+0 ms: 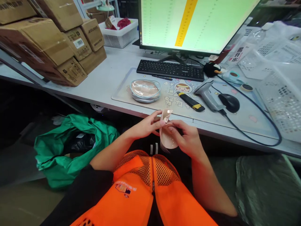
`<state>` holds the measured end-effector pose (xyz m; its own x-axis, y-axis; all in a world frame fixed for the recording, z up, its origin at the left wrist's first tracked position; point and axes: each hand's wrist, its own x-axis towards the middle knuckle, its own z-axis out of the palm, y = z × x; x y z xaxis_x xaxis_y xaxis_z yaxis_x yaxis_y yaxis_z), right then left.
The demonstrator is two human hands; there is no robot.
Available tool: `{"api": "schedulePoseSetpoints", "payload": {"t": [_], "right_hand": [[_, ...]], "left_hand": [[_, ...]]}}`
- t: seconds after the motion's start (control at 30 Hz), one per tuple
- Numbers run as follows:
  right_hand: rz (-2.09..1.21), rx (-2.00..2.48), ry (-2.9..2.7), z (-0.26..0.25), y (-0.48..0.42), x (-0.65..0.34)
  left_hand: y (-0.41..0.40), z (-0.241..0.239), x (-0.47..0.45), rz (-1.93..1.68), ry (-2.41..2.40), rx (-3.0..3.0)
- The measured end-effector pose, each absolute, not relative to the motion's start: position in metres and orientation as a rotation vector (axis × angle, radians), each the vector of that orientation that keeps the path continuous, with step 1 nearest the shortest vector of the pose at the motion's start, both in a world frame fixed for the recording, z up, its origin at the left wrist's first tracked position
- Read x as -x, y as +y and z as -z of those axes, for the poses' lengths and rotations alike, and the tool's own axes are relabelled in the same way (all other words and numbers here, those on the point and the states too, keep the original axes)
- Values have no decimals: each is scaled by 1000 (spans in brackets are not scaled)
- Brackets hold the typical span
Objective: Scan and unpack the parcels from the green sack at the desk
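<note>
Fingers grip beige piece; bottle label ends "开水".

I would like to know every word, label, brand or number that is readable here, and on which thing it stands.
"开水": bottle label; its first character is unclear.
Too small or blurred to read:
Monitor bezel: brand name.
Screen: rows of text.
Keyboard: brand and keys.
Cardboard boxes: print and labels.
Desk mat: outlined characters.
Orange vest: lettering.
Beige item in hand: no legible text.
</note>
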<state>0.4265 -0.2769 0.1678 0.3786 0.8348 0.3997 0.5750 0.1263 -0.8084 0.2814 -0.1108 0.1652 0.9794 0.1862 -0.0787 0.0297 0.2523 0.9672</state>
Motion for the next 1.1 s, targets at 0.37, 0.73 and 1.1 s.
{"api": "schedulePoseSetpoints", "payload": {"t": [0.37,0.73,1.1], "right_hand": [[-305,1581,-1091,-161,-284,-418],[-333,1611,-588,-157,-281,-431],[-453,1733,-741,-172,-281,-429]], "left_hand": [[-115,-156,-293,-124,262,-1160],[-119,-145,-288,-361,223,-1278],[-116,-154,-283,-219,311,-1642]]}}
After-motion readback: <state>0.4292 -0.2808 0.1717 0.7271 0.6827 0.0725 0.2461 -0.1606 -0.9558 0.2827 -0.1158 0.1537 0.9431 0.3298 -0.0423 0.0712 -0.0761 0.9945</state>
